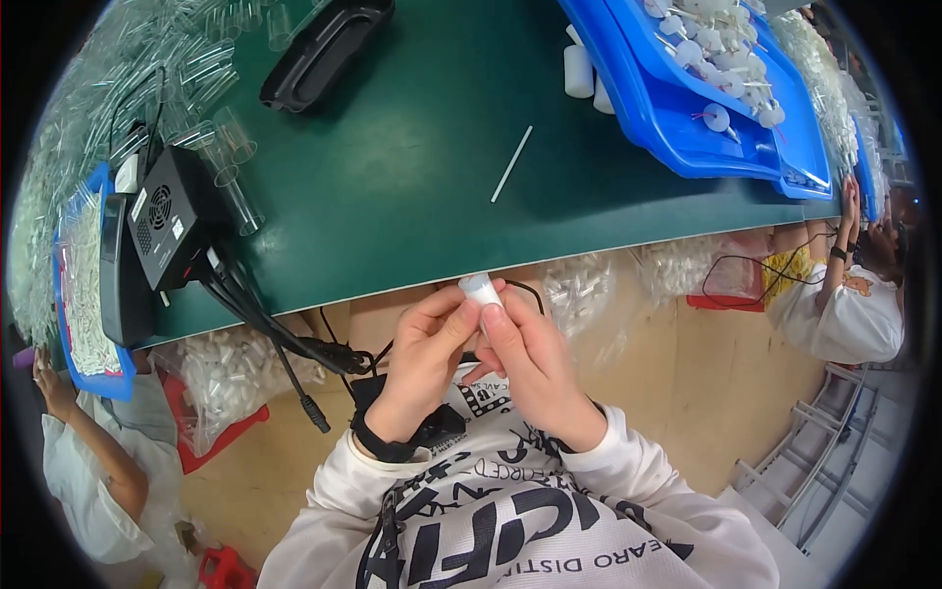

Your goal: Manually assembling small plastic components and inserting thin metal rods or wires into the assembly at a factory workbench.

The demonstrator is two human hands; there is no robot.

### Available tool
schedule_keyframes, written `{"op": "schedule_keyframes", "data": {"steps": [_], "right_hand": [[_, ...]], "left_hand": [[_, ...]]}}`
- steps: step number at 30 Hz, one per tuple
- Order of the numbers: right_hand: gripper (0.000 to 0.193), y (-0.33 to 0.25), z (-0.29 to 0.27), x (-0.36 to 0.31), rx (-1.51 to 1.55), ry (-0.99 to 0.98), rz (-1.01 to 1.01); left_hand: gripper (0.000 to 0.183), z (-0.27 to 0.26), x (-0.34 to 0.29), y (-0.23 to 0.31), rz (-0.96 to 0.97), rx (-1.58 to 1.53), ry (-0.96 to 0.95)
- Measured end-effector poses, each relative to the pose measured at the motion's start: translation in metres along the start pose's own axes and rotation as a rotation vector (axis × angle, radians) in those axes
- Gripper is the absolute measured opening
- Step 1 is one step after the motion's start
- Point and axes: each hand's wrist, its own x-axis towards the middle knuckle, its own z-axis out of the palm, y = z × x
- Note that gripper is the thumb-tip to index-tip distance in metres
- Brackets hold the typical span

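Just off the near edge of the green table (392, 216), both my hands are closed around one small white plastic cylinder (481, 292). My left hand (429, 348) grips its left side between thumb and fingers. From the other side, the thumb of my right hand (535, 363) presses against its lower part, and the fingers hide much of the rest. The cylinder's top end points toward the table and looks paler and slightly see-through. Beyond my hands, a thin white stick (511, 165) lies alone on the tabletop.
Stacked blue trays (677, 157) at right hold white discs with stems; white cylinders (577, 74) stand beside them. A black tray (329, 49), clear tubes (235, 196), a black box (172, 221) with cables and a blue tray (118, 383) of sticks lie leftward. Co-workers sit either side.
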Motion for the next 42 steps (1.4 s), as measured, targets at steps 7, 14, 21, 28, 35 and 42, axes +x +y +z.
{"op": "schedule_keyframes", "data": {"steps": [7, 14, 21, 28, 35, 42], "right_hand": [[0.029, -0.008, 0.004, 0.001, -0.223, 0.029, -0.041], [0.04, 0.011, 0.0, 0.004, 0.382, -0.158, 0.106], [0.037, 0.01, -0.001, 0.015, 0.391, -0.207, 0.057], [0.043, 0.015, 0.0, 0.011, 0.854, -0.319, 0.282], [0.039, 0.012, -0.014, -0.006, 0.798, -0.636, 0.191], [0.04, -0.011, -0.016, -0.058, -0.214, 0.068, -0.843]], "left_hand": [[0.036, -0.005, -0.002, -0.004, 0.038, -0.064, 0.059], [0.023, 0.004, -0.005, 0.014, 0.104, 0.132, 0.116], [0.022, 0.013, -0.003, 0.034, 0.025, 0.123, 0.111], [0.021, 0.023, -0.007, 0.02, 0.176, 0.215, 0.271], [0.02, 0.042, -0.046, 0.025, 0.208, 0.131, 0.213], [0.033, 0.06, -0.061, 0.027, 0.599, 0.301, 0.025]]}}
